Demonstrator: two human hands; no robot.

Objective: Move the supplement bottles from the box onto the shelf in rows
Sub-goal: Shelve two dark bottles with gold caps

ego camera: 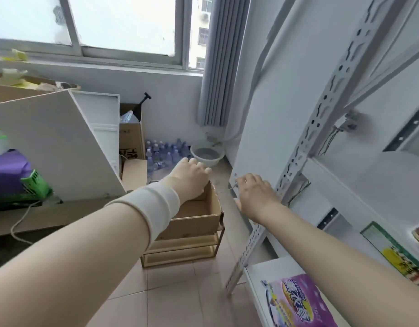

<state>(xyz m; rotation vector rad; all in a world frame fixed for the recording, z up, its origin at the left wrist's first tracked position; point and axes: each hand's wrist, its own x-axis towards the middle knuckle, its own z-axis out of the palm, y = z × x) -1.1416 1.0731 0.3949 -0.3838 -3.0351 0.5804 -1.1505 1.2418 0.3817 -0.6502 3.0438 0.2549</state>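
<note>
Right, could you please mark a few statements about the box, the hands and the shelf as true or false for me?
1. The left hand is on the far rim of the cardboard box. True.
2. Supplement bottles fill the visible part of the box's inside. False: no bottles show there, only bare cardboard.
3. The box stands directly on the floor tiles. False: it sits on top of a wooden rack.
4. A purple packet lies on the lower shelf board. True.
5. The right hand is reaching into the box. False: it is outside the box, beside the shelf upright.
</note>
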